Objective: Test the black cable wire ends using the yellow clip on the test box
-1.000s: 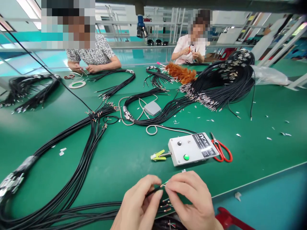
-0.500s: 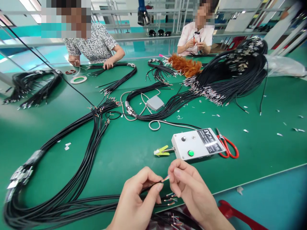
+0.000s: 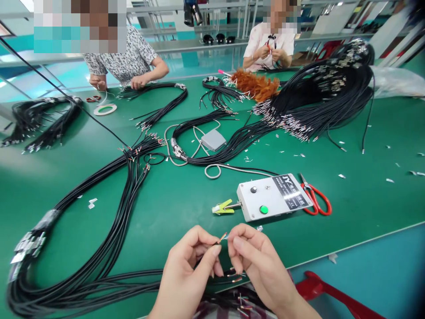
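Note:
My left hand (image 3: 189,270) pinches a black cable between thumb and forefinger, close to its stripped end. Thin coloured wires (image 3: 223,237), orange and blue among them, fan out of that end. The fingers of my right hand (image 3: 257,261) are closed at the tips of these wires, seemingly on a bluish one. More black cables (image 3: 126,283) of the same bundle run from the left under my left hand, and their stripped ends (image 3: 236,279) show below my fingers. Beyond my hands lies a white control box (image 3: 257,190) with a green button and a yellow-green clip (image 3: 224,207) on its shaft.
Red-handled scissors (image 3: 318,201) lie beside the box. Cable bundles (image 3: 212,155), a grey pedal-like block (image 3: 214,140) and a large cable heap (image 3: 318,97) cover the far side. Two people work across the green table (image 3: 186,195). A red object (image 3: 312,283) is below the table edge.
My hands have shifted slightly left and up with the cable. The coloured wires are now spread apart. Across the table, the left person's hand has moved a little left.

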### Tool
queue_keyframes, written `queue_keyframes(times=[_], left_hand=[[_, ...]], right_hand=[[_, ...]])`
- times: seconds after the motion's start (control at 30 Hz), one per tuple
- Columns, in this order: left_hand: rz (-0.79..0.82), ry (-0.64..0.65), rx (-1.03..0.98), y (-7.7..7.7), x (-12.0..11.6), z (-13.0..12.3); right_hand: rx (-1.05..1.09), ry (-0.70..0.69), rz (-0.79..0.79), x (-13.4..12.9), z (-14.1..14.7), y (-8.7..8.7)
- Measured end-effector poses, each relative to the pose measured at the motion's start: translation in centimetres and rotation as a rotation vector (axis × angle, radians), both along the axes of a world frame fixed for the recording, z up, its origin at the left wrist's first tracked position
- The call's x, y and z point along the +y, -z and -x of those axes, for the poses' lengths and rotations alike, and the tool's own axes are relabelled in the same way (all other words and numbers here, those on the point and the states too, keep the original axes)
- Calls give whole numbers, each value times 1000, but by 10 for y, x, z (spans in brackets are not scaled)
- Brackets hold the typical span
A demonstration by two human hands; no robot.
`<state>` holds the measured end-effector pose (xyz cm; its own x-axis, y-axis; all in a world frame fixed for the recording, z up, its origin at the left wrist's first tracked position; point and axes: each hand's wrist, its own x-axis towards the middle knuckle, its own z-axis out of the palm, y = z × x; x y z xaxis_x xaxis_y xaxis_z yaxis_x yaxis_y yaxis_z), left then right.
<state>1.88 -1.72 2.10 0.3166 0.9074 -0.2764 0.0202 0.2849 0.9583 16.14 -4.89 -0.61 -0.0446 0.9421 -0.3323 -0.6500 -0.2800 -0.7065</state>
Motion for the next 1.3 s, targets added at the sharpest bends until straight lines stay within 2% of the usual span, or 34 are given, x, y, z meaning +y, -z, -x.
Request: queue_keyframes(times=[0.3, 0.43, 0.57, 0.7, 0.83, 1.0, 1.13, 1.3], left_hand=[[63, -37, -74, 11, -3, 5], [107, -150, -129, 14, -5, 4], [125, -181, -158, 10, -7, 3], [105, -138, -141, 7, -3, 3], [133, -62, -151, 10, 5, 1], [197, -186, -276, 9, 5, -7], [171, -197, -276, 7, 2, -8], [133, -242, -286, 8, 1, -8]], right_hand=[[-132, 62, -72, 8, 17, 3], [-69, 101, -24, 9, 30, 5], [-30, 108, 15, 10, 35, 3], [-70, 68, -2, 11, 33, 1], [-128, 49, -19, 10, 29, 5], [-213, 45, -112, 9, 26, 9], [-281, 80, -197, 8, 26, 8], [-474, 163, -193, 6, 21, 10]])
